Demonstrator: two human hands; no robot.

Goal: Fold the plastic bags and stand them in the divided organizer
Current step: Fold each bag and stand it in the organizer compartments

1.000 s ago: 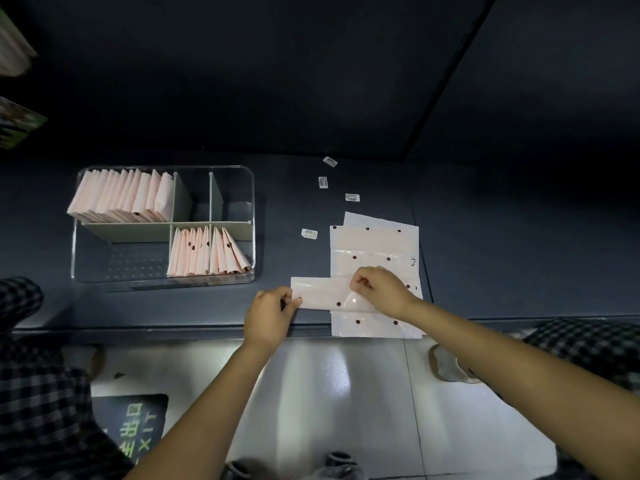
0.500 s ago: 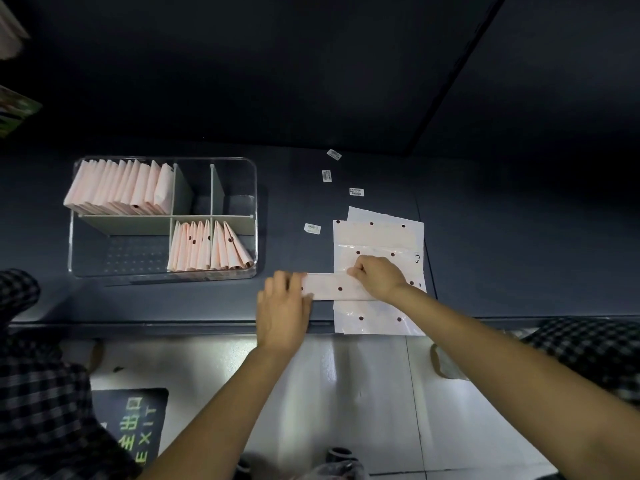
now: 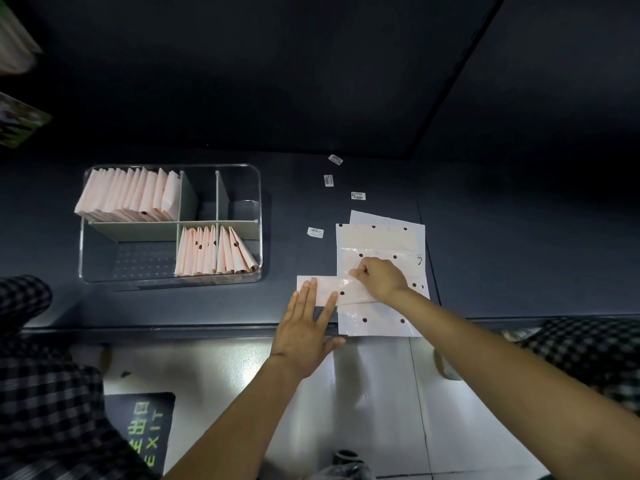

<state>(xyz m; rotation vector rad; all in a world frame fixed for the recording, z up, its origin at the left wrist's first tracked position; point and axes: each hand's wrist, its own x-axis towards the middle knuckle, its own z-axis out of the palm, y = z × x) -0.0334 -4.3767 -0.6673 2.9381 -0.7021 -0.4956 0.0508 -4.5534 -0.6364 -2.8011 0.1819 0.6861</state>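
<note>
A: Where's the bag?
B: Folded bag strip point(image 3: 332, 289) lies flat near the front edge of the dark table point(image 3: 519, 254), its right part overlapping the stack of flat dotted bags point(image 3: 381, 237).
A: Hands?
B: Left hand point(image 3: 306, 327) flat, fingers straight and spread, fingertips pressing the strip's left part. Right hand point(image 3: 381, 277) curled, pinching the strip's top edge where it crosses the stack.
A: Organizer?
B: Clear divided organizer point(image 3: 256, 188) well to the left on the same table. Back-left compartment holds a row of upright folded pink bags point(image 3: 128, 195). Front-right compartment holds more folded bags point(image 3: 214, 252), leaning. The other compartments show no bags.
A: Anything else?
B: Four small white labels point(image 3: 357, 195) scattered on the table behind the stack. Checked fabric point(image 3: 41, 393) at both lower corners, a floor sign reading EXIT point(image 3: 147, 434) bottom left.
</note>
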